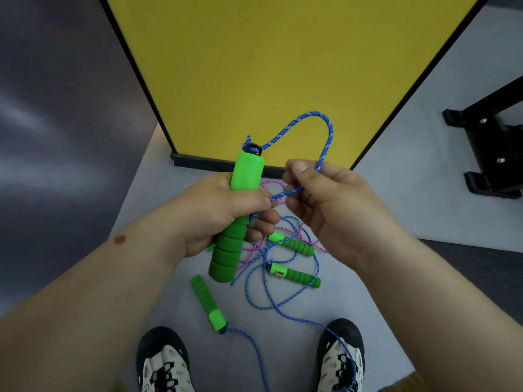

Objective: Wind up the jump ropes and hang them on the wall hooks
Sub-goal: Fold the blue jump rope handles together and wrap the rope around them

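My left hand (223, 213) grips a green jump rope handle (239, 213) upright, foam part down. Its blue rope (328, 131) arcs from the handle's top over to my right hand (325, 205), which pinches it between thumb and fingers and leads it back toward the left hand. On the floor below lie three more green handles (208, 302) (295, 275) (294, 244), tangled with loose blue rope (268, 304) and a pink rope (254, 256). One blue strand runs over my right shoe (343, 355). No wall hooks are in view.
A yellow panel (283, 66) with a black frame stands right in front. A black metal stand base (492, 154) sits on the floor at the right. A dark wall fills the left. My left shoe (162, 360) stands on the grey floor.
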The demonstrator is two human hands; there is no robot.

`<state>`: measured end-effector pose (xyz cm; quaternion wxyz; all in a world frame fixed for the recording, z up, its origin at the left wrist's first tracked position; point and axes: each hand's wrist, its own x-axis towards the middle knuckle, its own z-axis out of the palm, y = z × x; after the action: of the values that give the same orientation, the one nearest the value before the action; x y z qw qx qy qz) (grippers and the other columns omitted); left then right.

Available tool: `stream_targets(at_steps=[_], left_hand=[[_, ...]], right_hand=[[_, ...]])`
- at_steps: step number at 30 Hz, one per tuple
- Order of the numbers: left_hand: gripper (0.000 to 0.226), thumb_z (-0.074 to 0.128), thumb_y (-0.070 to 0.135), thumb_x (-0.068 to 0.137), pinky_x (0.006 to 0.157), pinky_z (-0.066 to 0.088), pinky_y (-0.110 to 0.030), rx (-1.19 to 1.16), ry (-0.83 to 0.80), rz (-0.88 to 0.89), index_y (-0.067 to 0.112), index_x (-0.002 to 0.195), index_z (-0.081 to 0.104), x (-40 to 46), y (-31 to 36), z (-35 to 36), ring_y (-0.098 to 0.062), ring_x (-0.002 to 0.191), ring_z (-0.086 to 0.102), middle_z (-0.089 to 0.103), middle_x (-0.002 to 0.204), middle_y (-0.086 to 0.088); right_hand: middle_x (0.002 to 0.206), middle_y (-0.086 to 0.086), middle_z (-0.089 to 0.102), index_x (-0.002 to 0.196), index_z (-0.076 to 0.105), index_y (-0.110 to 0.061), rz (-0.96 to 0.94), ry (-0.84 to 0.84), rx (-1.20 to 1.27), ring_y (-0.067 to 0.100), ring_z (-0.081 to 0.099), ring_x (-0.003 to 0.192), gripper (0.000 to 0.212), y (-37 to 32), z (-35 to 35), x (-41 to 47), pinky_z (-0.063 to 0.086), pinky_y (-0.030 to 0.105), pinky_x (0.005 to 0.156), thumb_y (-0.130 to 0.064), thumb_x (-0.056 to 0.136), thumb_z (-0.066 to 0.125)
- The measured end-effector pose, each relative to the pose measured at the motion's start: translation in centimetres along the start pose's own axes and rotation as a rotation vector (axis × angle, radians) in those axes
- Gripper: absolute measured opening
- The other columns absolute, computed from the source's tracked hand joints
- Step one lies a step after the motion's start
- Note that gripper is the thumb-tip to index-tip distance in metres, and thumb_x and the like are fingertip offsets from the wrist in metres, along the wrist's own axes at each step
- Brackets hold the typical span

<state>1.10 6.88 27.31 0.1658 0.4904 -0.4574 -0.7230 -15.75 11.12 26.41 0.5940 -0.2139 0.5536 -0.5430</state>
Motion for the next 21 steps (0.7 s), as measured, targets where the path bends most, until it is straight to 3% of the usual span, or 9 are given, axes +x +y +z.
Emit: stream_targets(at_steps=[7,11,16,21], left_hand=[[0.010,0.060,0.009,0.096,0.057,0.055,-0.025,-0.028,0.000,0.006,0.003,0.096,0.068,0.0,0.1,0.1,-0.017,0.067,0.069,0.070,0.077,-0.009],[0.007,0.061,0.009,0.095,0.061,0.059,-0.027,-0.051,-0.009,-0.035,0.004,0.094,0.066,-0.1,0.0,0.1,-0.019,0.069,0.070,0.073,0.078,-0.011],[0.006,0.062,0.009,0.095,0.058,0.056,-0.026,-0.007,0.003,-0.034,0.005,0.094,0.065,-0.1,0.1,-0.2,-0.018,0.063,0.067,0.072,0.073,-0.008],[0.006,0.061,0.009,0.095,0.057,0.057,-0.027,-0.009,-0.002,-0.030,0.003,0.095,0.065,-0.1,0.1,-0.2,-0.018,0.064,0.068,0.072,0.073,-0.009]], right_hand=[[0.081,0.008,0.070,0.103,0.071,-0.006,-0.048,-0.153,-0.141,0.020,0.063,0.074,0.012,1.0,0.4,-0.6,0.054,0.031,0.075,-0.007,0.093,0.067],[0.072,0.003,0.066,0.094,0.074,-0.009,-0.093,-0.011,-0.205,0.014,0.059,0.067,0.006,0.6,0.3,-0.4,0.052,0.024,0.067,-0.007,0.089,0.072],[0.072,0.005,0.063,0.091,0.075,-0.010,-0.129,0.132,-0.111,0.017,0.058,0.068,0.003,-0.3,-0.5,0.3,0.053,0.027,0.071,-0.010,0.089,0.073],[0.078,0.004,0.065,0.091,0.073,-0.008,-0.152,0.204,0.032,0.014,0.060,0.069,0.002,-1.2,-1.2,0.8,0.053,0.023,0.069,-0.009,0.090,0.072]])
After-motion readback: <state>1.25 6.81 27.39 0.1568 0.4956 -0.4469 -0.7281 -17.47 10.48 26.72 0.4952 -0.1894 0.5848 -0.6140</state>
